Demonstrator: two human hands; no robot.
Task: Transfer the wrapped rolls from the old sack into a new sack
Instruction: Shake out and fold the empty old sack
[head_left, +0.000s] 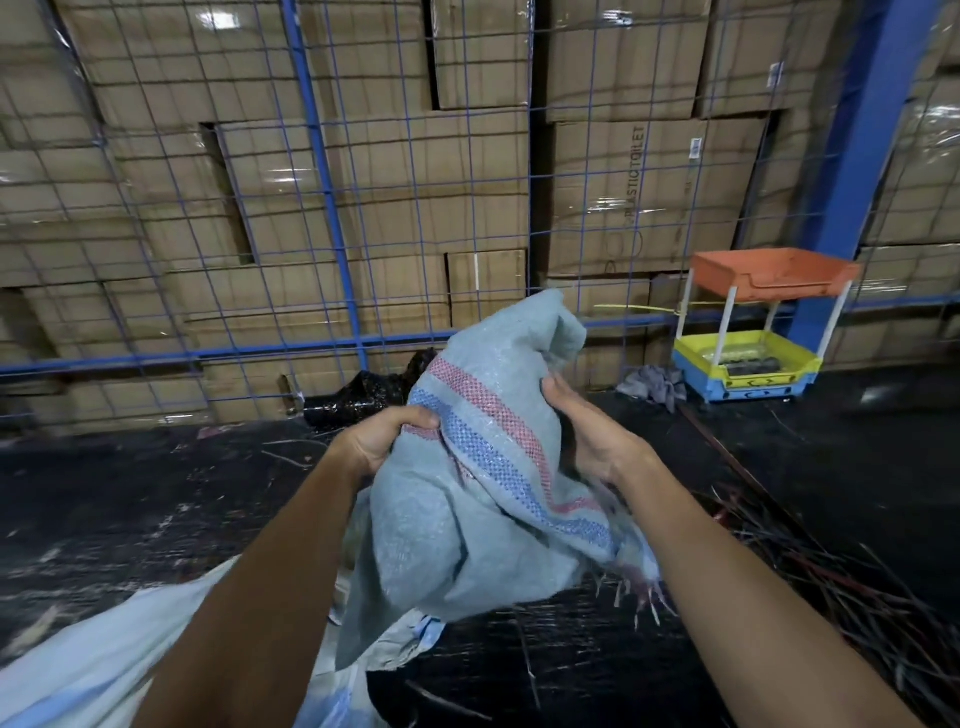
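Both hands are working one limp grey sack (467, 519) held up in front of the body. Left hand (382, 439) is pinching a bunched fold at the red-and-blue stripe, fingers curled into the weave. Right hand (592, 441) is lying against the sack's right side, fingers fairly straight, thumb at the fabric; whether it is gripping is not clear.

Judgement: the step is finding and opening the mouth. The frayed edge is hanging below the right wrist, so the mouth is probably there. Best to be sliding both hands along to that edge, taking one layer in each hand and parting them, not shaking the bundle.

Second sack (78, 670), pale with a blue band, is lying under the left forearm, low and near the body. No wrapped rolls are showing.
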